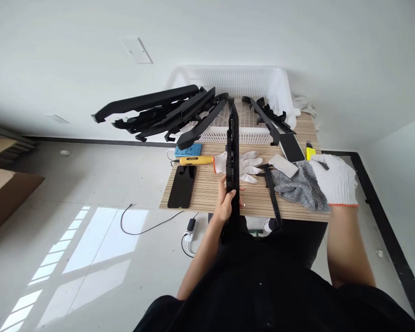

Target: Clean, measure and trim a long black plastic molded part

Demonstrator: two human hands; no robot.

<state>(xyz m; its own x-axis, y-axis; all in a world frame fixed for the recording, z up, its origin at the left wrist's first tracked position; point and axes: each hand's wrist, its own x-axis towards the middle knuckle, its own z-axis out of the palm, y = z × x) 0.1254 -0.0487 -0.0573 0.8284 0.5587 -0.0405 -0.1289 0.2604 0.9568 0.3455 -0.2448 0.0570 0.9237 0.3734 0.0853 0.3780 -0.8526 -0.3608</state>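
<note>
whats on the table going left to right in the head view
black phone → yellow-handled knife → long black part held in bare left hand → gray glove → white-gloved right hand

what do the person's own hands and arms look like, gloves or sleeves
The right hand wears a white knit work glove with an orange-trimmed cuff at the wrist. The left hand is bare, with no glove. Both forearms are uncovered; no sleeves reach them. A black garment covers the torso below.
</note>
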